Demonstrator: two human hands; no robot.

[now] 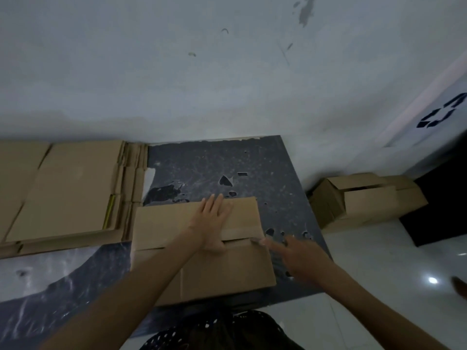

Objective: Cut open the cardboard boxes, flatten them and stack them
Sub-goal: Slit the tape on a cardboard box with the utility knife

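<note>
Cardboard box (pixel 202 263), brown, 1 pc: closed, on dark mat (pixel 227 162), mid-frame, top seam running 9-to-3 o'clock. L hand (pixel 214 223): fingers straight, palm flat on far flap, thumb at the seam. R hand (pixel 300 258): at seam's 3 o'clock end, index stretched to the seam edge, other fingers curled; can't tell if they grip anything, too blurred. Flattened cardboard stack (pixel 63 193): 9 o'clock, just beside box. Unflattened boxes (pixel 361 200): 3 o'clock, on white floor (pixel 379 274), well apart.
</note>
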